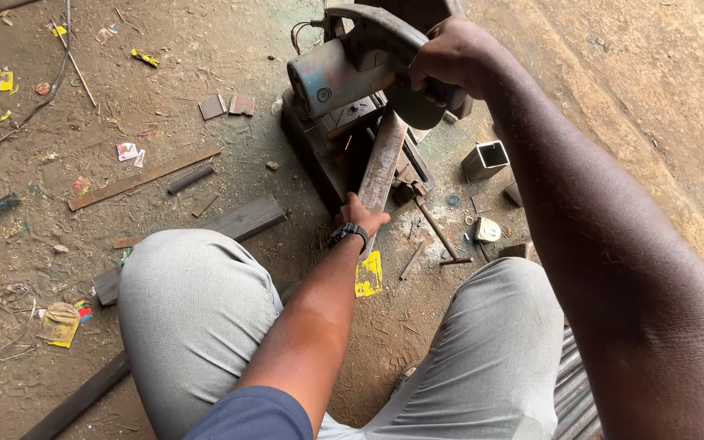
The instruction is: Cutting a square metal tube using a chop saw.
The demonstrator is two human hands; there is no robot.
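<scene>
A long rusty rectangular steel bar (382, 163) lies across the base of a grey-blue metal chop saw (344, 77) at twelve o'clock on the dirt floor (205, 65). The left hand (358, 216) clasps the bar's near end; the right hand (450, 57) is clenched around the saw's handle. A cut square tube offcut (484, 159) sits at two o'clock, with open ground beyond it. A yellow paper scrap (369, 274) lies between the knees.

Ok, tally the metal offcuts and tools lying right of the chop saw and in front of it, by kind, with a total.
Short square tube offcut: 1
Small flat dark plates: 2
Tape measure: 1
Thin loose rod: 1
Total: 5

Left hand steadies the rusty steel bar in the chop saw; right hand grips its handle.
</scene>
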